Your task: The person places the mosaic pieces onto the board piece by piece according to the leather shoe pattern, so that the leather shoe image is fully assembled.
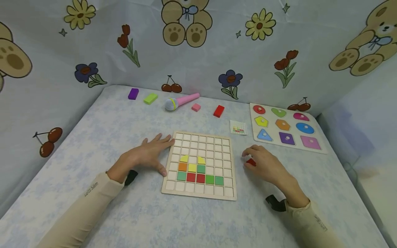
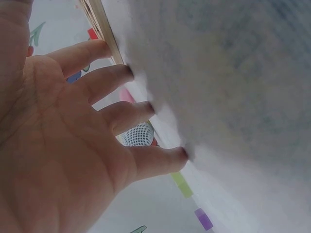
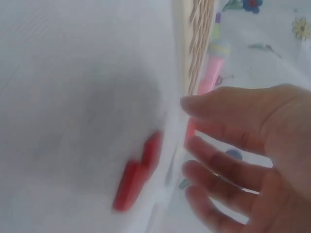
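Observation:
A wooden grid board (image 1: 198,196) lies mid-table with white squares, some filled by coloured tiles: yellow tiles (image 1: 192,168), an orange tile (image 1: 182,166), red tiles (image 1: 191,177) and green tiles (image 1: 210,179). At its left edge, my left hand (image 1: 144,155) is spread out, thumb and a finger touching the rim; the left wrist view shows the palm and straight fingers. To the board's right, my right hand (image 1: 266,165) hovers over a red piece (image 1: 251,162). Two red pieces (image 3: 131,187) appear in the right wrist view, apart from my loosely bent fingers (image 3: 218,155).
A small pattern card (image 1: 238,127) lies beyond the board. Toward the back are purple (image 1: 133,93), lime (image 1: 150,99), pink (image 1: 196,107) and red blocks (image 1: 219,111) and a toy microphone (image 1: 182,101). A shape puzzle (image 1: 289,148) sits at back right, near a printed cloth (image 1: 198,65).

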Action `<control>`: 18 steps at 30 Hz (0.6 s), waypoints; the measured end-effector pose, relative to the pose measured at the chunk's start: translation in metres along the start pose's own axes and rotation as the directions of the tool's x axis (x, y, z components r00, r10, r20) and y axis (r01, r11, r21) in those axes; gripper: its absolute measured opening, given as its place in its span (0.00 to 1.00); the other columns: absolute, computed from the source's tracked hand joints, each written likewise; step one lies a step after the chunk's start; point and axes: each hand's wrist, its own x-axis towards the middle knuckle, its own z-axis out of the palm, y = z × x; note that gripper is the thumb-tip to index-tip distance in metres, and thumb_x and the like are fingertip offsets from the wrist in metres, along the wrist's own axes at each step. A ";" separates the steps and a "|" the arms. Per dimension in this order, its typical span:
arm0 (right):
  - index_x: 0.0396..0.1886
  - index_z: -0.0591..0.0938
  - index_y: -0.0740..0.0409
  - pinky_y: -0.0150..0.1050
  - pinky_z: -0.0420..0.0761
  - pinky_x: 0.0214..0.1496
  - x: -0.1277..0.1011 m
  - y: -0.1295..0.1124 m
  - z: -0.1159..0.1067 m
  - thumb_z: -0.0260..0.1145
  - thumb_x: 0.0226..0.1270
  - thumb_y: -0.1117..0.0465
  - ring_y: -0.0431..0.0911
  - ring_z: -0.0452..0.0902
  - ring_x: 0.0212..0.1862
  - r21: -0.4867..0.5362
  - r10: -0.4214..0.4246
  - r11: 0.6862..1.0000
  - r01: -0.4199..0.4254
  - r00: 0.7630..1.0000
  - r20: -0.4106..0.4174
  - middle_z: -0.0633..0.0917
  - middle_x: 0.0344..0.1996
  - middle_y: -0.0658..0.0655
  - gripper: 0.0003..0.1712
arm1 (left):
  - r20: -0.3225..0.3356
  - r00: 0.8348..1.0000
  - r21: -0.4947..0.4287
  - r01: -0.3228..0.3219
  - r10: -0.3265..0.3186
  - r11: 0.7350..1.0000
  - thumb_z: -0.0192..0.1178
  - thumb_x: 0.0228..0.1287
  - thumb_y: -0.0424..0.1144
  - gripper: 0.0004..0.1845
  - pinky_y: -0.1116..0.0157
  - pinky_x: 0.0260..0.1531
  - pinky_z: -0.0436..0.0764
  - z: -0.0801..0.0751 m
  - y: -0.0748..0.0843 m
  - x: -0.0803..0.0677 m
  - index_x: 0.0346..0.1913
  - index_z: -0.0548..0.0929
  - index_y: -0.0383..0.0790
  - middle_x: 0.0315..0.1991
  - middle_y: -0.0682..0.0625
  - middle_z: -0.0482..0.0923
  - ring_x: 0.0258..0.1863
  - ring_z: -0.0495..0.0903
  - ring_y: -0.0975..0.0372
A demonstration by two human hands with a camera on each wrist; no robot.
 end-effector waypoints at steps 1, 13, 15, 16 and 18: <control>0.46 0.85 0.55 0.49 0.83 0.47 -0.001 0.004 0.000 0.75 0.61 0.59 0.50 0.76 0.44 -0.004 0.020 1.000 -0.020 1.000 0.000 0.83 0.47 0.58 0.14 | 0.000 1.000 0.003 -0.002 0.002 1.000 0.80 0.38 0.59 0.68 0.27 0.68 0.38 0.000 0.000 0.000 0.81 0.50 0.45 0.82 0.43 0.40 0.80 0.32 0.40; 0.41 0.85 0.56 0.47 0.84 0.44 -0.005 0.025 0.004 0.76 0.60 0.60 0.47 0.80 0.39 0.026 0.056 0.998 -0.057 0.998 0.018 0.86 0.35 0.51 0.12 | -0.001 1.000 0.002 0.005 -0.005 1.000 0.80 0.37 0.59 0.68 0.28 0.68 0.39 0.002 0.002 0.001 0.81 0.51 0.45 0.82 0.42 0.40 0.80 0.33 0.39; 0.39 0.85 0.56 0.47 0.84 0.45 -0.003 0.023 0.005 0.76 0.60 0.61 0.47 0.80 0.39 0.034 0.033 0.999 -0.033 0.999 0.008 0.86 0.34 0.50 0.10 | -0.003 1.000 0.005 0.007 -0.006 1.000 0.80 0.37 0.59 0.68 0.28 0.69 0.39 0.003 0.002 0.001 0.81 0.51 0.45 0.82 0.42 0.40 0.80 0.33 0.40; 0.39 0.85 0.56 0.47 0.84 0.45 -0.002 0.021 0.006 0.75 0.60 0.62 0.47 0.80 0.39 0.039 0.021 0.999 -0.021 1.000 0.005 0.86 0.34 0.50 0.09 | -0.003 1.000 0.007 0.008 -0.008 1.000 0.80 0.38 0.59 0.68 0.28 0.69 0.39 0.003 0.002 0.002 0.81 0.51 0.46 0.82 0.43 0.40 0.80 0.33 0.40; 0.38 0.85 0.56 0.48 0.84 0.45 0.001 0.014 0.006 0.75 0.59 0.63 0.47 0.80 0.39 0.051 -0.001 0.999 0.000 1.000 0.002 0.86 0.34 0.50 0.08 | -0.005 1.000 0.009 0.009 -0.009 1.000 0.80 0.38 0.59 0.68 0.28 0.69 0.39 0.004 0.001 0.002 0.81 0.51 0.45 0.82 0.43 0.40 0.80 0.33 0.40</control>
